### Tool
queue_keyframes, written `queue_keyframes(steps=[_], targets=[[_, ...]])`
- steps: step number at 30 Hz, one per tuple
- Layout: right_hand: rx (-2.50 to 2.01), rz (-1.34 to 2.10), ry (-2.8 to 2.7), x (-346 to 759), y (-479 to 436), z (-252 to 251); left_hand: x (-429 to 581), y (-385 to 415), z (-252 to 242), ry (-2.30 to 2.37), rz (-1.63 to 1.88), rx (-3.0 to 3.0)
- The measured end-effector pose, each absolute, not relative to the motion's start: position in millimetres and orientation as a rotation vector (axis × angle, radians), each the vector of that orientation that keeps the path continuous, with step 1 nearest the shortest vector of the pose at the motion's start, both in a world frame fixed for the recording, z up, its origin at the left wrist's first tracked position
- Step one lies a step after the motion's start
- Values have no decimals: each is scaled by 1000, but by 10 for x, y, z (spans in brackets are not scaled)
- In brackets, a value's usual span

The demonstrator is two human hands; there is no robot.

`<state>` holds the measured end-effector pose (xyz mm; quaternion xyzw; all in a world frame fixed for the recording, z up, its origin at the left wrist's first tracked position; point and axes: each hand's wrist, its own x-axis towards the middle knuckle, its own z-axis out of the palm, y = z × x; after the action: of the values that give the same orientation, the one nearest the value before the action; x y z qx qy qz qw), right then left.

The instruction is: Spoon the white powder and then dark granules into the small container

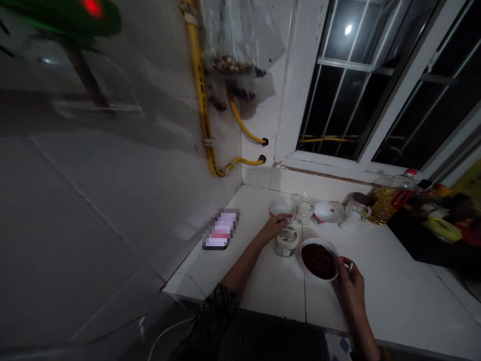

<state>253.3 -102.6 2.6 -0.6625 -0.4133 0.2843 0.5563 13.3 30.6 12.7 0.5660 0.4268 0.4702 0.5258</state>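
Note:
My left hand (276, 229) reaches over a small clear jar with a white top (286, 241). Its fingers are closed at the back of that top, on what looks like the jar's clear flip lid (295, 220). To the right stands a white bowl (303, 268) filled with a dark reddish-brown, coarse mixture (317, 260). My right hand (350, 278) is at the bowl's right rim with fingers bent together. A small pale, shiny piece shows between those fingers; I cannot make out what it is.
Behind are a white bowl (281, 206), another jar (305, 210), a patterned dish (326, 213) and a lidded container (355, 213). An oil bottle (387, 200) and a black box (417, 240) stand right. A phone (221, 229) lies left. Yellow pipe (201, 85) runs down the wall.

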Motion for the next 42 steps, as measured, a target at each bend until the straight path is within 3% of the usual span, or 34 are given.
queue_keyframes(steps=[15, 24, 42], targets=[[-1555, 631, -1020, 2597, -1015, -110, 479, 404, 54, 1185, 1295, 1274], [-1546, 653, -1028, 2578, -1032, -67, 53, 328, 163, 1193, 1362, 1278], [-1516, 644, -1081, 2595, -1030, -120, 41, 759, -284, 1311, 1294, 1066]])
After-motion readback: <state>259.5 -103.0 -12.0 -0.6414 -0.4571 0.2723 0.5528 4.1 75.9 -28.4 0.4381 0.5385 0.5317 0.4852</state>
